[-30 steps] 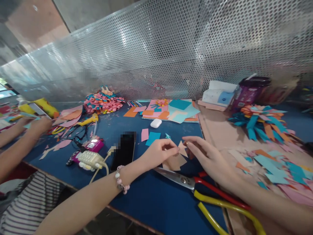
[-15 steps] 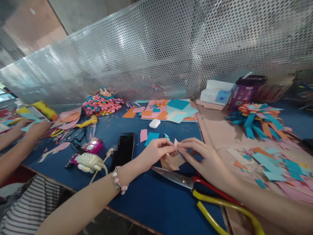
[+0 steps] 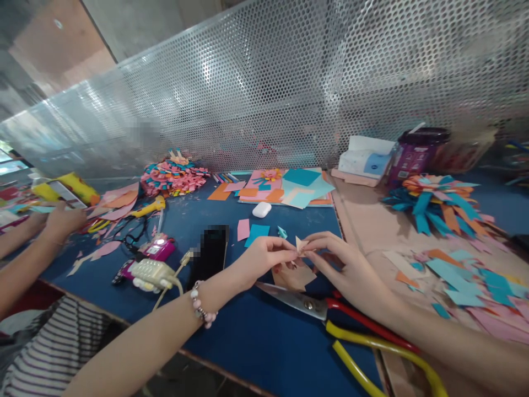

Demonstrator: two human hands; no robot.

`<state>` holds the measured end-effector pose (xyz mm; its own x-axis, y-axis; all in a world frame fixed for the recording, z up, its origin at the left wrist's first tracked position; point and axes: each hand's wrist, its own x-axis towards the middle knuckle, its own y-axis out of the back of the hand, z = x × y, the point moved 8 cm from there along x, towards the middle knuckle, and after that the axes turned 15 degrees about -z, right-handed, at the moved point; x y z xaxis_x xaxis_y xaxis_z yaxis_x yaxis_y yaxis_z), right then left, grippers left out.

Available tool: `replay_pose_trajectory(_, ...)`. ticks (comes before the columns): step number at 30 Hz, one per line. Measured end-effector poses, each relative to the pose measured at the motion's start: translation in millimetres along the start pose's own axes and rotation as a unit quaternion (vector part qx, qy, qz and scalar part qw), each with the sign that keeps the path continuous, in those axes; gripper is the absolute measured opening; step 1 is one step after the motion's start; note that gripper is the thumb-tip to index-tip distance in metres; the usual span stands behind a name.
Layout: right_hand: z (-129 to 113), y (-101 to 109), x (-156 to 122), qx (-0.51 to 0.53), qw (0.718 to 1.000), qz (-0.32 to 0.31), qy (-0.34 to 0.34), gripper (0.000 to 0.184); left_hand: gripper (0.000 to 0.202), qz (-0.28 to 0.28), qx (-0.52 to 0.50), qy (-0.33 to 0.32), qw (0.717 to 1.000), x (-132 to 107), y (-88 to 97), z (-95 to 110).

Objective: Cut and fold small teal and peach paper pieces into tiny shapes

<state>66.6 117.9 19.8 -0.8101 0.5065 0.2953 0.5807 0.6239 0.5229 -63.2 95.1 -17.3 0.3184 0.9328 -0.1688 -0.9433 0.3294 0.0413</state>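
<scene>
Between my fingertips is a small folded piece of cream paper [image 3: 300, 246]. My left hand [image 3: 268, 258], with a bead bracelet [image 3: 201, 306] at its wrist, pinches it from the left. From the right, thumb and fingers of my right hand [image 3: 341, 259] grip the same piece. A peach paper sheet [image 3: 292, 277] lies on the table just below both hands. Large scissors [image 3: 308, 304] with red and yellow handles rest under my right forearm, blades toward the left. Behind my fingers lie a small folded teal paper [image 3: 281, 232], a blue square [image 3: 257, 235] and a pink piece [image 3: 243, 229].
A phone [image 3: 209, 251], a white earbud case [image 3: 262, 209] and a purple glue gun or charger-like device [image 3: 160, 248] lie about. Paper-strip bundles [image 3: 173, 175], a purple cup [image 3: 417, 151] and tissue pack [image 3: 366, 157] stand behind. Another person's hands [image 3: 61, 220] work at left.
The cream piece has shifted slightly and shows more between my fingers. My right fingers have curled a little. At left, the other person's hands have moved, and the light blue paper sits lower.
</scene>
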Motion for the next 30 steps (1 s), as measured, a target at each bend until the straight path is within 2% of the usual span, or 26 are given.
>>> replay_pose_trajectory(12,10,-1,0,0.04,0.999,0.013,-0.017,0.017,0.017,0.016,0.053,-0.009,0.998,-3,-0.1,7)
replay_pose_trajectory(19,15,-2,1,0.071,0.995,0.0,-0.068,0.022,0.014,-0.004,0.069,-0.025,0.997,-1,-4.2,7)
replay_pose_trajectory(26,17,-1,0,0.065,0.995,0.002,-0.07,0.021,0.012,-0.026,0.068,-0.032,0.997,0,-8.0,10)
replay_pose_trajectory(30,16,0,-1,0.067,0.995,0.007,-0.072,0.021,0.017,-0.022,0.115,-0.033,0.993,0,-7.9,12)
